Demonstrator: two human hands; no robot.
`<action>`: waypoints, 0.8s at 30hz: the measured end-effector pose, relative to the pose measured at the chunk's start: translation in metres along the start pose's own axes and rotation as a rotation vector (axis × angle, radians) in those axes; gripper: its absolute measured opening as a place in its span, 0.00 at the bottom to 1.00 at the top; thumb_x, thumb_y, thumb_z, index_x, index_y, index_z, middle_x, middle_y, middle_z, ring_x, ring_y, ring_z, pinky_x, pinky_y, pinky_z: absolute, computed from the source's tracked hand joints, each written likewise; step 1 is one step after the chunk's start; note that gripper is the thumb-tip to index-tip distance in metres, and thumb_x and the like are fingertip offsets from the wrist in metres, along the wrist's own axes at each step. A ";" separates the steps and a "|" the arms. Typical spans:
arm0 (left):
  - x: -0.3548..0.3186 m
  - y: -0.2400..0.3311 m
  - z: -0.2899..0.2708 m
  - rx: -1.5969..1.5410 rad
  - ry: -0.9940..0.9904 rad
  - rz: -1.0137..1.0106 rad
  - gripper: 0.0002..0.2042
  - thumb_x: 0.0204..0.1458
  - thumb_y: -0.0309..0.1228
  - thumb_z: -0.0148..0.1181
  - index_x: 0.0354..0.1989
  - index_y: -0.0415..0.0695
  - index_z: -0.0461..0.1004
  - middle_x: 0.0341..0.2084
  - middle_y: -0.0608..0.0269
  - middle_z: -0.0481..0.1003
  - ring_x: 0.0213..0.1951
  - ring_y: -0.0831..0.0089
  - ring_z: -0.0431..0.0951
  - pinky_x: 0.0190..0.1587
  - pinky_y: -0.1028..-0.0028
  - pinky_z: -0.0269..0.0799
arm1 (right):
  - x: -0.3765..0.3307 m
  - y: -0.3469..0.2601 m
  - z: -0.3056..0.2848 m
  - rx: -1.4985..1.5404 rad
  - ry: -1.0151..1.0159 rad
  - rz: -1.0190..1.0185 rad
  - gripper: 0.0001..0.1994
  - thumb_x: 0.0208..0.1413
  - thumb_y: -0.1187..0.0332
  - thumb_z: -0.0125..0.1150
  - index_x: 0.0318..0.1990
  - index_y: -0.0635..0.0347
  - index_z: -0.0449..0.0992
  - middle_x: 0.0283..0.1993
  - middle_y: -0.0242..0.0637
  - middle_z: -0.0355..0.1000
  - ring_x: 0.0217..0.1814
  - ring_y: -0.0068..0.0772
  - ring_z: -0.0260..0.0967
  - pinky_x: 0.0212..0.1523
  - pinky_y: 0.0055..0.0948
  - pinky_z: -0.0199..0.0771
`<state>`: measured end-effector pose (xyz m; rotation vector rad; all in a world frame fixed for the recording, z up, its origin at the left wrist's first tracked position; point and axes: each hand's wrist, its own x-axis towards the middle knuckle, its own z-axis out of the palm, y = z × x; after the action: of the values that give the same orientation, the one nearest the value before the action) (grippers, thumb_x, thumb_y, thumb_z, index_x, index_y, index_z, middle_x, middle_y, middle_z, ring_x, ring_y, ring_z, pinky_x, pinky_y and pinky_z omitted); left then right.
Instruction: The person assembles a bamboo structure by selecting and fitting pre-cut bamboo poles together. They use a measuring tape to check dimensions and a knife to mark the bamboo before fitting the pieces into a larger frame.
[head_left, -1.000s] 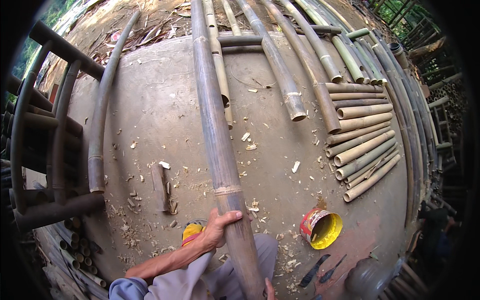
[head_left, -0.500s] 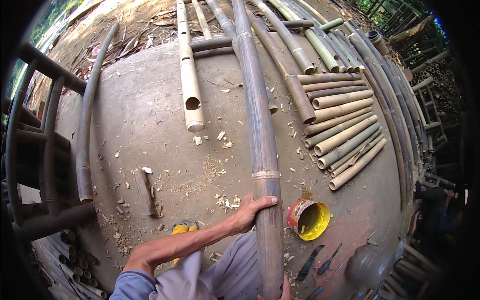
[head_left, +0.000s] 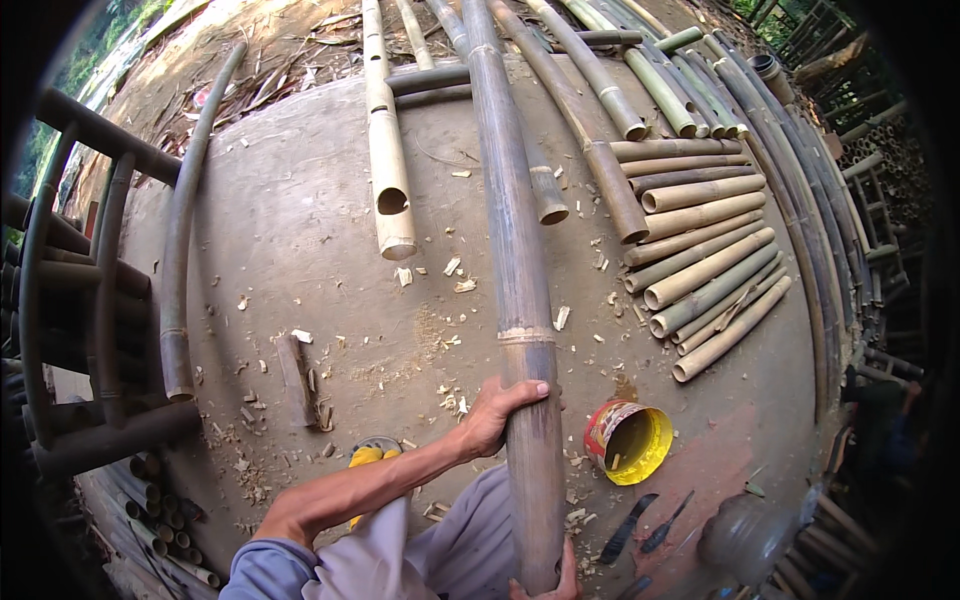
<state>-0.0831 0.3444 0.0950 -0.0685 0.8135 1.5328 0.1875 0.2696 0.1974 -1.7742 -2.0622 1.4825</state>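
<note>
A long grey-brown bamboo pole (head_left: 512,230) runs from the bottom middle up to the far edge of the concrete floor (head_left: 300,230). My left hand (head_left: 497,410) is wrapped around it just below a node ring. My right hand (head_left: 552,582) grips the pole's near end at the bottom edge; only its fingers show. My knees, in grey trousers, lie under the pole.
A red tin with a yellow inside (head_left: 628,441) lies tipped right of the pole. Knives or chisels (head_left: 645,525) lie near it. Several cut bamboo lengths (head_left: 700,260) are stacked at right. Shorter poles (head_left: 385,150) lie ahead, and a bamboo frame (head_left: 90,300) stands at left.
The pole has swung from leaning left to nearly upright in the view, and the view has shifted. My left hand keeps its grip near the node.
</note>
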 end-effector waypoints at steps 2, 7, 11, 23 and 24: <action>-0.002 0.003 -0.008 0.004 -0.007 0.017 0.22 0.49 0.38 0.61 0.44 0.30 0.69 0.35 0.48 0.76 0.37 0.65 0.78 0.42 0.65 0.76 | 0.006 -0.003 0.003 -0.019 -0.003 -0.075 0.47 0.31 0.69 0.74 0.65 0.56 0.58 0.53 0.56 0.68 0.53 0.51 0.67 0.53 0.41 0.68; -0.013 0.011 -0.022 0.008 0.052 0.058 0.24 0.49 0.39 0.59 0.47 0.30 0.67 0.36 0.47 0.76 0.40 0.63 0.78 0.44 0.62 0.76 | 0.013 0.000 0.008 -0.105 -0.028 -0.192 0.47 0.31 0.68 0.75 0.65 0.56 0.58 0.54 0.57 0.68 0.54 0.54 0.67 0.53 0.42 0.69; -0.018 0.009 -0.035 -0.025 0.089 0.075 0.25 0.48 0.40 0.59 0.47 0.30 0.66 0.36 0.47 0.75 0.40 0.63 0.78 0.43 0.60 0.77 | 0.014 0.002 0.011 -0.136 -0.071 -0.184 0.47 0.31 0.68 0.75 0.65 0.55 0.58 0.53 0.56 0.68 0.53 0.54 0.67 0.52 0.42 0.70; -0.004 0.027 -0.053 0.033 0.168 0.130 0.25 0.49 0.43 0.59 0.44 0.31 0.68 0.33 0.52 0.74 0.39 0.64 0.78 0.40 0.62 0.77 | 0.034 -0.011 0.038 -0.027 -0.140 -0.156 0.49 0.32 0.66 0.73 0.67 0.58 0.54 0.55 0.54 0.67 0.55 0.49 0.67 0.53 0.39 0.68; 0.001 0.031 -0.056 0.042 0.181 0.110 0.25 0.50 0.45 0.59 0.44 0.33 0.69 0.32 0.53 0.74 0.39 0.65 0.78 0.39 0.64 0.77 | 0.042 -0.012 0.042 -0.031 -0.167 -0.166 0.50 0.33 0.65 0.73 0.66 0.62 0.52 0.57 0.56 0.65 0.57 0.49 0.65 0.56 0.39 0.65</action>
<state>-0.1345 0.3190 0.0665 -0.1348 1.0069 1.6282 0.1400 0.2784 0.1606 -1.4921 -2.2586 1.6073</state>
